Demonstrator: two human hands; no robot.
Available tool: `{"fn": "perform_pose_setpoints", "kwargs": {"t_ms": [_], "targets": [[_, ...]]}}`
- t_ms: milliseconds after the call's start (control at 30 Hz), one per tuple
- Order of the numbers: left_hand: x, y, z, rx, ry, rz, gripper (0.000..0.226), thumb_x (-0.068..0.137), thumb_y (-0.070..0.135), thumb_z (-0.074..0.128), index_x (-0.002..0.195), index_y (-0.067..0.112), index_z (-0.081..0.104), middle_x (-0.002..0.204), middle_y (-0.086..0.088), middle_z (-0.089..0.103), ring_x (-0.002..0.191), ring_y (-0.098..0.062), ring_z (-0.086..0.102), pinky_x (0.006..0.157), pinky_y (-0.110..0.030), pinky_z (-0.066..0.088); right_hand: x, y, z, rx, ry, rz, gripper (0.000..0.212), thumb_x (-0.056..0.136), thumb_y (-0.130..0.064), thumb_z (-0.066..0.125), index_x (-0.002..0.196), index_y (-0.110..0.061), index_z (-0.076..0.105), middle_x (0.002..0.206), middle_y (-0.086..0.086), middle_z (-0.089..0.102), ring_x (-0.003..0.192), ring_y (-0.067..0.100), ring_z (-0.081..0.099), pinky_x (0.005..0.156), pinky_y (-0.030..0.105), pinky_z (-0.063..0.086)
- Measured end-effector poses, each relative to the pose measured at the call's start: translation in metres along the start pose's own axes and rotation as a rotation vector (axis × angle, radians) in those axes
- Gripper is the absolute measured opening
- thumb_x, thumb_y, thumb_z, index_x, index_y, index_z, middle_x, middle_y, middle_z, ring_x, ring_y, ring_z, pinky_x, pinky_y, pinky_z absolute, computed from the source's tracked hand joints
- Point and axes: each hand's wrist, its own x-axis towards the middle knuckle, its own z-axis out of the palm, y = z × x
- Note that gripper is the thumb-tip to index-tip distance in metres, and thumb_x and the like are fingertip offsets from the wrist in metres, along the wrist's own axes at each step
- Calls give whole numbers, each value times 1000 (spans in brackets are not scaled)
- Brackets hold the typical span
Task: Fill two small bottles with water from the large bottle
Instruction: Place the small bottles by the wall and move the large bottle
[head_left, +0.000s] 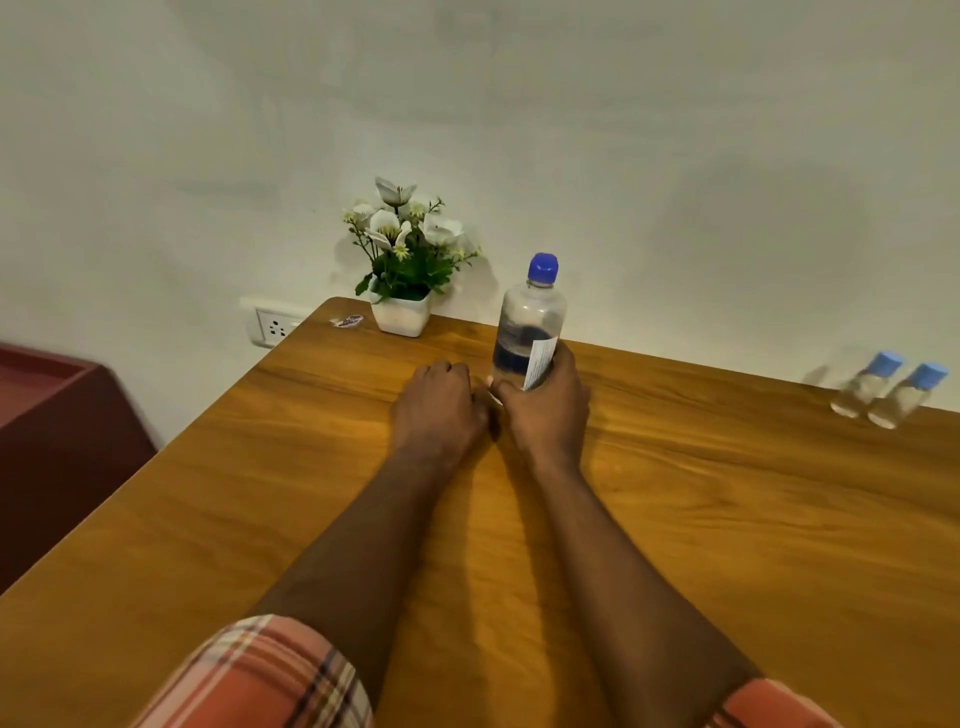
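Observation:
The large clear bottle (530, 317) with a dark blue cap stands upright on the wooden table (727, 493), near the middle of its far side. My right hand (545, 405) is wrapped around its lower part, over the label. My left hand (439, 405) rests on the table just left of it, fingers curled with nothing in them. Two small clear bottles (865, 387) (906, 397) with light blue caps stand side by side at the far right, by the wall, well away from both hands.
A white pot of white artificial flowers (402, 260) stands at the table's back left corner, with a small wrapper (345, 321) beside it. A wall socket (272, 327) sits behind that corner. A dark red piece of furniture (57, 415) is left of the table.

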Motion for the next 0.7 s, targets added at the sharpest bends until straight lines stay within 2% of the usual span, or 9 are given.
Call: {"fn": "perform_pose_setpoints", "kwargs": {"t_ms": [100, 267, 467, 700], "targets": [[24, -6, 6, 7, 13, -2, 26, 90, 34, 53, 101, 11, 59, 106, -10, 60, 98, -24, 53, 77, -33, 43, 21, 0, 18, 8, 5, -17, 71, 66, -35, 86, 126, -23, 51, 122, -2, 64, 110, 20, 61, 88, 32, 54], [54, -10, 12, 31, 49, -4, 23, 86, 28, 57, 98, 8, 61, 106, -13, 60, 97, -27, 56, 75, -35, 45, 49, -2, 43, -32, -3, -36, 70, 66, -34, 87, 125, -19, 52, 119, 1, 65, 106, 22, 62, 87, 38, 57], [76, -15, 19, 44, 104, 3, 27, 88, 26, 53, 104, 6, 61, 110, -15, 61, 102, -29, 54, 75, -36, 43, 70, -1, 57, -55, -7, -39, 64, 66, -31, 85, 120, -17, 54, 114, 4, 67, 100, 24, 65, 82, 39, 57], [81, -16, 24, 48, 126, 13, 24, 89, 25, 53, 102, 6, 61, 109, -14, 61, 103, -28, 53, 73, -36, 44, 77, 1, 62, -66, -23, -66, 62, 68, -30, 83, 121, -14, 53, 114, 6, 67, 99, 26, 65, 80, 38, 57]]}}
